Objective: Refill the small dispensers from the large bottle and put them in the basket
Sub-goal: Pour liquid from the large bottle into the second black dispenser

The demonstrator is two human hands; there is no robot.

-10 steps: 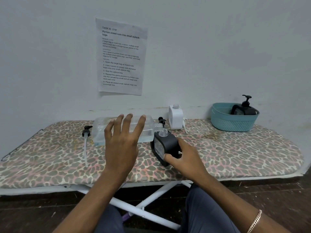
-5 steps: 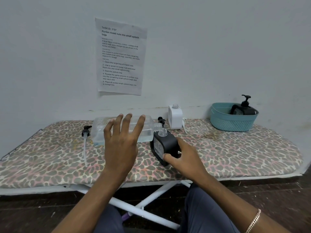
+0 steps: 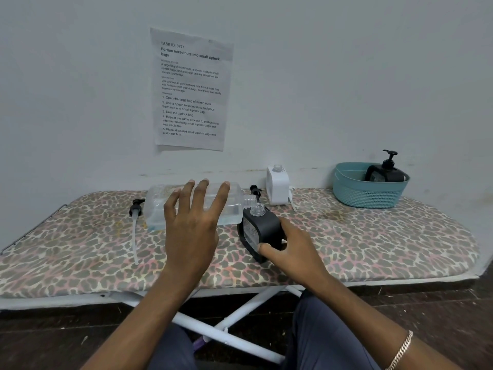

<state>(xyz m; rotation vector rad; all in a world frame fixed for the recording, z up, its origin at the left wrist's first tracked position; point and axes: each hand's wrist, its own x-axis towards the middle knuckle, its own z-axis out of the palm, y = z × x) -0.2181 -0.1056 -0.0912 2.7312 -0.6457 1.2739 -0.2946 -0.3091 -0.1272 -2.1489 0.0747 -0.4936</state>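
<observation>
The large clear bottle point(image 3: 160, 206) lies on its side on the board, its open neck pointing right over the mouth of a small black dispenser point(image 3: 260, 228). My left hand point(image 3: 192, 225) is spread over the bottle's near side, fingers straight. My right hand point(image 3: 290, 249) grips the black dispenser low on its body, thumb in front, and holds it tilted. A white dispenser point(image 3: 277, 186) stands uncapped by the wall. The teal basket point(image 3: 368, 197) at the back right holds another black dispenser point(image 3: 386, 173) with its pump fitted.
A loose black pump with a long tube point(image 3: 134, 225) lies left of the bottle, and another black pump point(image 3: 254, 190) lies behind the bottle's neck. The leopard-print ironing board point(image 3: 373, 241) stands against a wall with a printed sheet point(image 3: 190, 89).
</observation>
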